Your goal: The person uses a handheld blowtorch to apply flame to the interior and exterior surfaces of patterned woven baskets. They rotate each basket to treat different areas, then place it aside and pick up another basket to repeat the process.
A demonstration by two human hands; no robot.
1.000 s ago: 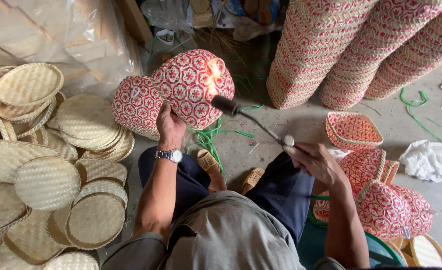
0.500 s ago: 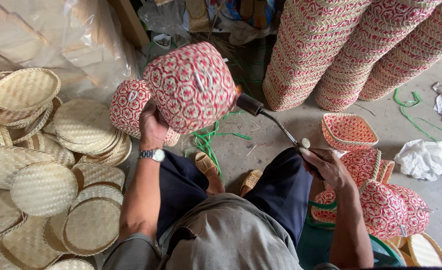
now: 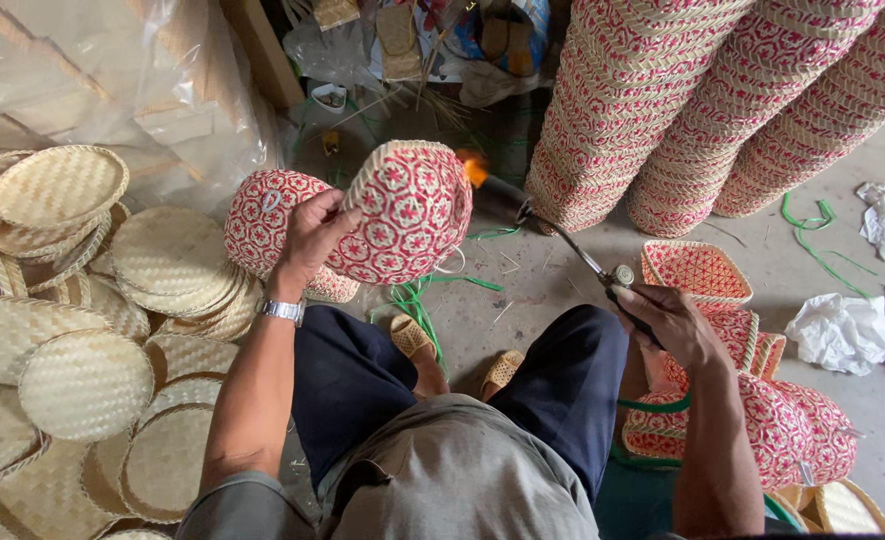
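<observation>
Above the knees, left hand (image 3: 313,235) gripping basket (image 3: 410,212), now tilted, right hand (image 3: 668,320) apparently clamping torch (image 3: 553,230), flame closer.

Grey concrete floor (image 3: 553,290) carries heaped plain woven trays (image 3: 83,330), tall stacks of red-patterned baskets (image 3: 683,110), green strapping (image 3: 418,305), and crumpled white paper (image 3: 843,330).

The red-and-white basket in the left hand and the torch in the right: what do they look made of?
The basket looks like woven plant strips, perhaps bamboo, dyed red and natural in a matte star pattern; the weave and bound rim show it. The torch looks metal: a thin shiny tube and dark nozzle with a flame at its tip. The handle is hidden in the right hand.
</observation>
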